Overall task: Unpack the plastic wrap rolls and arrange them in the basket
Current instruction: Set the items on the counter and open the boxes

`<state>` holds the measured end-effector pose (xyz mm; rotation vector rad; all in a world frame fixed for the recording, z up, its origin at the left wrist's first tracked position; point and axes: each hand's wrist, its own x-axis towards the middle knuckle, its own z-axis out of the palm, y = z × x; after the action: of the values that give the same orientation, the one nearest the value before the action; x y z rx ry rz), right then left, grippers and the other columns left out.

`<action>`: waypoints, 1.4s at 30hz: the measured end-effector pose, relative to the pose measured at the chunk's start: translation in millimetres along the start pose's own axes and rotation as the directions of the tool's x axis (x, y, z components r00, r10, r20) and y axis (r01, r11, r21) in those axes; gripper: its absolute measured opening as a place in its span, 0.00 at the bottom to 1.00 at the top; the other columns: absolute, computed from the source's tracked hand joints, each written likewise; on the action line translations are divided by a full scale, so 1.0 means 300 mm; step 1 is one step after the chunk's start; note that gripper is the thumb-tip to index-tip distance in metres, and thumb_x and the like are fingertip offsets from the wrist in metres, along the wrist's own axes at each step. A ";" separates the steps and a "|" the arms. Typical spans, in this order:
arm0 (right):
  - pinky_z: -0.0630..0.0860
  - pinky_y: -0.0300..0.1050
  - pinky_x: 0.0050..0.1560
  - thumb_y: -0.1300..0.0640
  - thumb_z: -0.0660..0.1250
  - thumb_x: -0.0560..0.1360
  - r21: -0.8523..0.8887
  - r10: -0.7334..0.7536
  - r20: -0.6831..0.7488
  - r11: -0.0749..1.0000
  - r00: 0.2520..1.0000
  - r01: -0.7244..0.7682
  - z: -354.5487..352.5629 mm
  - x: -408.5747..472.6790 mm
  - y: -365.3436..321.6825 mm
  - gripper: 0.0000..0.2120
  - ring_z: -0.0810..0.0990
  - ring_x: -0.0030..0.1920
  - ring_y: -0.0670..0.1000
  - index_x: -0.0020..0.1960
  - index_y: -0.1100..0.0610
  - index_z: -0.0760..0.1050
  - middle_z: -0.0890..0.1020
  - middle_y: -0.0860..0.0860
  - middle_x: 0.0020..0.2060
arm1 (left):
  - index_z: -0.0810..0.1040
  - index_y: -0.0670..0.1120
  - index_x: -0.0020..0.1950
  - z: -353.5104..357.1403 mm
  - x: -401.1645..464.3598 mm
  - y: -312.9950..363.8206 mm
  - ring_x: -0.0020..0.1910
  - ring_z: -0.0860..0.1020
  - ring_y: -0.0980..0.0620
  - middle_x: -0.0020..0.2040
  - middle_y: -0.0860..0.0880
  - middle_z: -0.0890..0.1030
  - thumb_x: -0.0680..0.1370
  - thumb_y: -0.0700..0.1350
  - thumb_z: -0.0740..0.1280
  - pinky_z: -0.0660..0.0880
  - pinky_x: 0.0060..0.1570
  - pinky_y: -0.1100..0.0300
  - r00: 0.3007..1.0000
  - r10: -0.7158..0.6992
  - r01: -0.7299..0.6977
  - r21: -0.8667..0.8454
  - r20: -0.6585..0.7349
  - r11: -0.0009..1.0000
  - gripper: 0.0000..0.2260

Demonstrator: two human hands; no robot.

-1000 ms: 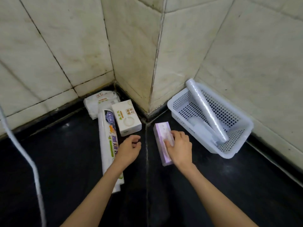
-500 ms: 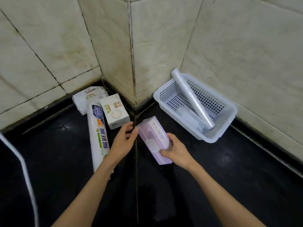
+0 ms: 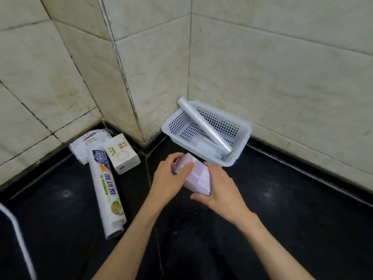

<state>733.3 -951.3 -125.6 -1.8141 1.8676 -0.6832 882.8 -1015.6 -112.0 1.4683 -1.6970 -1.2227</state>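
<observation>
A purple box (image 3: 198, 177) is held off the black counter between both hands. My left hand (image 3: 168, 178) grips its far end with fingers curled over the top. My right hand (image 3: 220, 190) cups its near end from the right. A white perforated basket (image 3: 241, 136) stands in the corner behind them. One unwrapped clear roll (image 3: 202, 125) leans diagonally in it, its top end over the back rim. A long packaged wrap roll (image 3: 106, 189) with printed label lies on the counter to the left.
A small white box (image 3: 122, 153) and a white soft pack (image 3: 88, 142) lie against the left wall beside the packaged roll. A white cable (image 3: 18, 235) runs along the left edge. Tiled walls close in the back and the right.
The purple box has been lifted off the counter and tilted. My left hand moved from beside the packaged roll onto the box's far end. The view shifted, so the basket sits higher and more central.
</observation>
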 end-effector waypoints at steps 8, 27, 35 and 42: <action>0.77 0.39 0.54 0.54 0.73 0.69 0.500 0.016 0.251 0.854 0.968 -0.144 -0.098 -0.025 0.038 0.28 0.78 0.53 0.41 0.65 0.44 0.66 0.78 0.44 0.56 | 0.72 0.59 0.61 -0.115 -0.014 0.052 0.59 0.70 0.69 0.61 0.65 0.72 0.71 0.49 0.71 0.68 0.55 0.75 0.885 0.349 -0.378 0.038 0.307 0.925 0.20; 0.77 0.38 0.47 0.51 0.69 0.72 0.597 0.091 0.210 0.777 0.973 -0.201 -0.100 -0.076 0.034 0.11 0.80 0.50 0.53 0.53 0.44 0.76 0.81 0.52 0.51 | 0.76 0.55 0.61 -0.051 -0.042 0.063 0.51 0.76 0.60 0.53 0.57 0.81 0.76 0.49 0.64 0.74 0.53 0.61 0.866 0.413 -0.474 0.194 0.283 0.859 0.13; 0.76 0.43 0.56 0.52 0.72 0.68 0.619 0.084 0.250 0.752 0.965 -0.226 -0.118 -0.080 0.042 0.18 0.79 0.54 0.52 0.57 0.47 0.75 0.81 0.50 0.53 | 0.76 0.59 0.54 -0.068 -0.004 0.051 0.44 0.77 0.59 0.47 0.53 0.81 0.79 0.51 0.58 0.72 0.41 0.68 0.918 0.362 -0.376 0.073 0.161 0.924 0.09; 0.78 0.40 0.53 0.51 0.69 0.68 0.768 -0.032 0.336 0.588 0.941 -0.254 -0.132 -0.071 0.031 0.23 0.80 0.57 0.51 0.63 0.48 0.73 0.81 0.49 0.57 | 0.73 0.53 0.55 -0.078 0.056 0.069 0.29 0.80 0.59 0.40 0.51 0.82 0.76 0.50 0.63 0.75 0.33 0.63 0.999 0.026 -0.018 -0.213 0.037 0.977 0.08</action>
<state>702.0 -928.2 -101.0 -1.0882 1.1243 -0.9273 890.4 -1038.4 -86.0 1.3021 -1.5493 -1.3832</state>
